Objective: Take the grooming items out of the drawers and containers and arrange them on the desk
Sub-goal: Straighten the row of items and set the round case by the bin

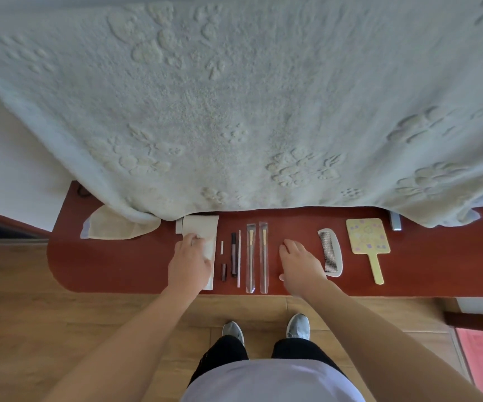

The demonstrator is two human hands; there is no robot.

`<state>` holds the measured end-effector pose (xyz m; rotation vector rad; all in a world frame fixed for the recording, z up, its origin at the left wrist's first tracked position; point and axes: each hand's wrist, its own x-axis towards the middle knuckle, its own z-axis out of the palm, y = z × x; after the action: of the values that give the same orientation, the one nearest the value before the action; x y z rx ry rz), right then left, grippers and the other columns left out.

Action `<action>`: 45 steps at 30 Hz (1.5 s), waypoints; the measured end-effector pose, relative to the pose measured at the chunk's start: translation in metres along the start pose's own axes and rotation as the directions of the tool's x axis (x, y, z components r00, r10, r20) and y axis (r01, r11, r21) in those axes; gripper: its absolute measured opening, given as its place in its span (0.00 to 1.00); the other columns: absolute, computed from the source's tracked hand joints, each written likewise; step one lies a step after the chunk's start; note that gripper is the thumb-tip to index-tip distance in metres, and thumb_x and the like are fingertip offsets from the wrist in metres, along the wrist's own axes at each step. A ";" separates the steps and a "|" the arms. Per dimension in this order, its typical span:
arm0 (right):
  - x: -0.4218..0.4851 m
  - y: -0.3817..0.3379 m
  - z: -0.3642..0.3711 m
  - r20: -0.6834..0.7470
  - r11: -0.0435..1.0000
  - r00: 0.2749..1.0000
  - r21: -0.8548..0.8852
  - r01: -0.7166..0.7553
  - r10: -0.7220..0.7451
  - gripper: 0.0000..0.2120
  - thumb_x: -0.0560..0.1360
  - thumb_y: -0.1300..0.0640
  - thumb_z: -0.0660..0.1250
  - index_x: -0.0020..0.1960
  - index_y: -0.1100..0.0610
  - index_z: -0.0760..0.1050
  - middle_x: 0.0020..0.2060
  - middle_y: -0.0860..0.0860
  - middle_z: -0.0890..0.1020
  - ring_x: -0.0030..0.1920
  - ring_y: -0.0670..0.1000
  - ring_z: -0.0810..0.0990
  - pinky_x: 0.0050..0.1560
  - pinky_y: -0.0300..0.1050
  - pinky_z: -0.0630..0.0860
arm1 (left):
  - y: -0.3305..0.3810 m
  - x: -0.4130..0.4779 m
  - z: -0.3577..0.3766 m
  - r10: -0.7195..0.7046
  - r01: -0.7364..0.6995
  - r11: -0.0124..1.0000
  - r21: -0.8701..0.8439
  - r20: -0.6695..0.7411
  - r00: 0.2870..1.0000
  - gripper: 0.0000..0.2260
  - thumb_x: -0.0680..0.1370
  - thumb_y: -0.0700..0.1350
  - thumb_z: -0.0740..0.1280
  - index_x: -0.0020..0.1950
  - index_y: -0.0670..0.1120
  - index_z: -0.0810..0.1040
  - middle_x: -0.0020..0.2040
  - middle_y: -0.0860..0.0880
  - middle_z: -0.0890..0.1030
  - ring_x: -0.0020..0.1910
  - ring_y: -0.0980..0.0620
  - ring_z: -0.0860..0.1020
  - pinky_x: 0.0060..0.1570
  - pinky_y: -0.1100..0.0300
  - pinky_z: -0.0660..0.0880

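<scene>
Here — brushes (251, 250) inside clear sleeves (264, 282); left hand (189, 262) rests on white cloth (202, 227).

Blanket (234, 111) hangs over the back of the tabletop (104, 265) and closes off the rear edge. The middle is crowded: folded white cloth (202, 227), thin sticks (233, 253), two sleeved brushes (251, 256), comb (331, 252), hand mirror (367, 236), with only narrow lanes between them. My right hand (299, 262) fills the widest gap, between brushes and comb. Bare surface lies left front, below the beige pouch (115, 226), and right of the mirror.

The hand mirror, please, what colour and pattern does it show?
The mirror is pale yellow with small purple motifs; head view.
</scene>
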<state>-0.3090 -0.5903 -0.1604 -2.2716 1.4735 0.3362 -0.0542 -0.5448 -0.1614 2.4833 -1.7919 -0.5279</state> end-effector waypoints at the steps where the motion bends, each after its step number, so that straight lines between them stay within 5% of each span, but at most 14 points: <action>1: -0.001 0.003 -0.001 -0.002 1.000 1.000 0.001 0.020 -0.020 0.35 0.75 0.49 0.69 0.75 0.58 0.57 0.75 0.53 0.59 0.75 0.54 0.57 0.71 0.49 0.63 | 0.005 -0.002 -0.001 -0.018 0.018 1.000 0.012 -0.010 1.000 0.21 0.75 0.42 0.68 0.69 0.46 0.72 0.69 0.49 0.70 0.66 0.46 0.69 0.52 0.54 0.77; 8: -0.015 0.060 -0.022 -0.083 0.998 0.994 0.010 0.068 -0.067 0.31 0.79 0.49 0.62 0.76 0.57 0.55 0.76 0.53 0.57 0.76 0.54 0.52 0.72 0.49 0.60 | 0.066 -0.016 0.009 0.094 -0.093 0.996 0.013 -0.028 0.995 0.25 0.79 0.52 0.66 0.74 0.47 0.68 0.75 0.48 0.67 0.73 0.48 0.65 0.70 0.52 0.66; 16: -0.044 0.163 -0.044 -0.084 0.995 0.992 0.005 -0.095 0.095 0.29 0.78 0.49 0.63 0.74 0.55 0.58 0.75 0.51 0.57 0.75 0.52 0.54 0.69 0.48 0.64 | 0.171 -0.026 0.032 0.361 -0.357 0.930 -0.083 0.037 0.932 0.27 0.79 0.54 0.65 0.76 0.48 0.64 0.76 0.49 0.64 0.75 0.51 0.62 0.74 0.55 0.61; 23: -0.056 0.206 -0.039 -0.010 0.996 0.996 0.005 -0.092 0.092 0.32 0.79 0.50 0.61 0.77 0.53 0.50 0.78 0.50 0.49 0.77 0.52 0.47 0.72 0.46 0.59 | 0.235 -0.019 0.057 0.479 -0.480 0.877 -0.036 0.152 0.864 0.30 0.79 0.54 0.66 0.78 0.47 0.61 0.78 0.49 0.60 0.76 0.49 0.59 0.73 0.52 0.62; 29: -0.056 0.217 -0.029 0.010 0.996 0.997 0.040 -0.074 0.074 0.32 0.79 0.48 0.61 0.78 0.52 0.50 0.78 0.48 0.47 0.77 0.50 0.44 0.73 0.45 0.56 | 0.254 -0.011 0.076 0.516 -0.528 0.849 0.016 0.187 0.836 0.29 0.77 0.56 0.67 0.74 0.48 0.64 0.75 0.50 0.63 0.74 0.48 0.62 0.67 0.52 0.68; 45: -0.053 0.207 -0.019 -0.005 0.994 0.997 0.086 -0.071 0.072 0.32 0.78 0.47 0.63 0.77 0.51 0.52 0.78 0.47 0.49 0.77 0.49 0.45 0.72 0.45 0.59 | 0.240 -0.010 0.079 0.501 -0.519 0.852 0.062 0.186 0.845 0.30 0.76 0.58 0.68 0.75 0.50 0.65 0.75 0.49 0.62 0.75 0.48 0.61 0.68 0.51 0.66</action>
<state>-0.5197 -0.6295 -0.1644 -2.1599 1.5459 0.2802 -0.2992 -0.6029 -0.1795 1.9212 -2.4856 -0.6146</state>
